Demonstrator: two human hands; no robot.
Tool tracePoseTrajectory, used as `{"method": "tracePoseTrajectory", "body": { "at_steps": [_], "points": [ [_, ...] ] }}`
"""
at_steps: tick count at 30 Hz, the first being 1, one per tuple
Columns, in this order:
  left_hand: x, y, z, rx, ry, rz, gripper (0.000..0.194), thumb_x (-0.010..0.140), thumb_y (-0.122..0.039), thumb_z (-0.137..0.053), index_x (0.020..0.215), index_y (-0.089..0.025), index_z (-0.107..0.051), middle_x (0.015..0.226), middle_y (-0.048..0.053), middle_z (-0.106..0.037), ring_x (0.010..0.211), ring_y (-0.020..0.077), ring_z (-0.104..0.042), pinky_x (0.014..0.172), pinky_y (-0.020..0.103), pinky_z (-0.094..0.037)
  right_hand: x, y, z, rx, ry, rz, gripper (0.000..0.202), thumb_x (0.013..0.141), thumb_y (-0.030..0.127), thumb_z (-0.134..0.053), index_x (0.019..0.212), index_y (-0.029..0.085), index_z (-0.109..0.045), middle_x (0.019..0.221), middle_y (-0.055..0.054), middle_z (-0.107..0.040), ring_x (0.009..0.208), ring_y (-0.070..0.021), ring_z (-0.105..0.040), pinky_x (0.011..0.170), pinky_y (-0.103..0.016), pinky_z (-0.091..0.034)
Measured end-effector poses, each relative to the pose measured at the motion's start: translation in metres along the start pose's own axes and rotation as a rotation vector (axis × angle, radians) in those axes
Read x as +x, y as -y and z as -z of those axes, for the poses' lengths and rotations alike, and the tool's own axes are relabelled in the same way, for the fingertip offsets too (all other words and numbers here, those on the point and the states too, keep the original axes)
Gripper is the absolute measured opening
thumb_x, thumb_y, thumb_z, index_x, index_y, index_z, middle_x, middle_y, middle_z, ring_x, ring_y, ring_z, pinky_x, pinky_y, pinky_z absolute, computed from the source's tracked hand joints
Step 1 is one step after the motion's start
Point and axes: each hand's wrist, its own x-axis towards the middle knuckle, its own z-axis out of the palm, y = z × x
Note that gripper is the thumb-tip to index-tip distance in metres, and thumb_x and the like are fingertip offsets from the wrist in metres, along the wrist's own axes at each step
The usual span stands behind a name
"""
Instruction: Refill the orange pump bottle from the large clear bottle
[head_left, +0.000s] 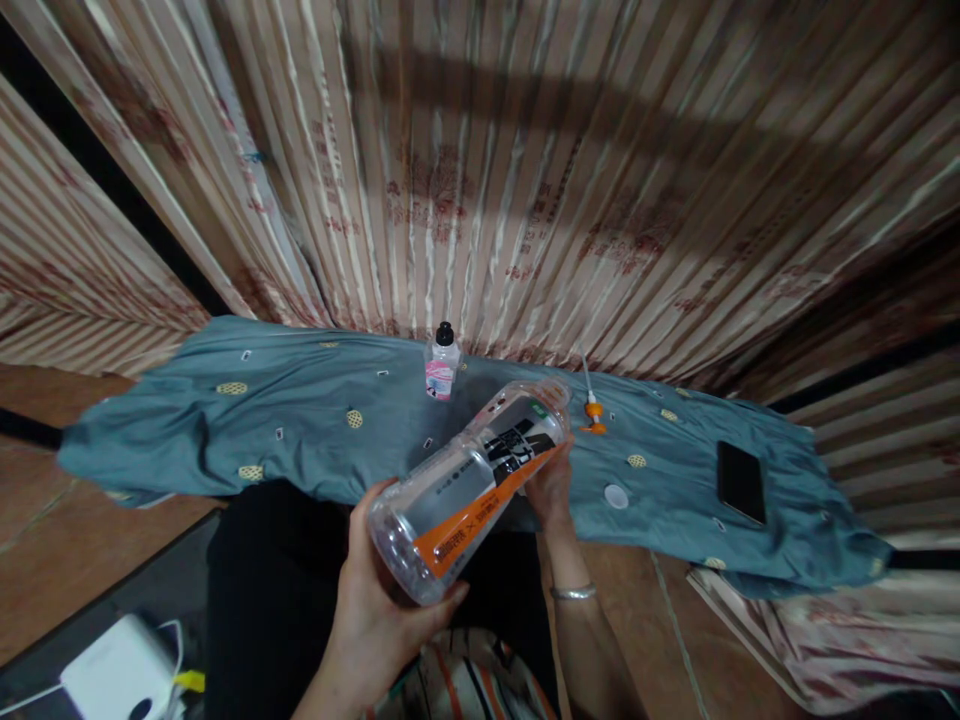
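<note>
A large clear plastic bottle (472, 480) with an orange and black label is tilted above my lap, its base at the lower left and its neck at the upper right. My left hand (386, 600) wraps round the base end. Near the neck end, my right hand (551, 485) grips the bottle from below and behind, its fingers partly hidden; a silver bangle is on that wrist. Behind the bottle stands a small bottle (441, 370) with a black cap and pink label. An orange and white pump head (593, 408) is on the cloth to the right.
Blue-green patterned cloth (300, 410) covers a narrow table. A white round cap (616, 497) and a black phone (740, 482) lie on its right side. Striped curtains (480, 200) hang behind it. At the lower left, a white device (120, 672) with a cable rests on a dark surface.
</note>
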Motion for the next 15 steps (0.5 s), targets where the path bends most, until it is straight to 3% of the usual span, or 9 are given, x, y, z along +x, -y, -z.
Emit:
{"method": "tracePoseTrajectory", "body": {
  "at_steps": [8, 15],
  "points": [
    [-0.0007, -0.0017, -0.0003, -0.002, 0.008, 0.005, 0.082, 0.055, -0.027, -0.084, 0.131, -0.023, -0.052, 0.119, 0.004, -0.071, 0.108, 0.0225, -0.073, 0.096, 0.033, -0.058, 0.0003, 0.0028, 0.0005, -0.058, 0.0, -0.041, 0.066, 0.081, 0.05, -0.068, 0.134, 0.021, -0.041, 0.112, -0.013, -0.075, 0.096, -0.0325, -0.075, 0.082, -0.049, -0.059],
    [-0.0004, -0.0018, 0.0011, 0.035, 0.004, -0.011, 0.082, 0.056, -0.028, -0.085, 0.131, -0.021, -0.052, 0.121, 0.007, -0.07, 0.113, 0.0256, -0.072, 0.1, 0.038, -0.057, 0.0005, 0.004, -0.0004, -0.071, -0.033, -0.032, 0.064, 0.081, 0.051, -0.067, 0.132, 0.021, -0.042, 0.115, -0.015, -0.074, 0.1, -0.0322, -0.074, 0.086, -0.049, -0.058]
  ]
}}
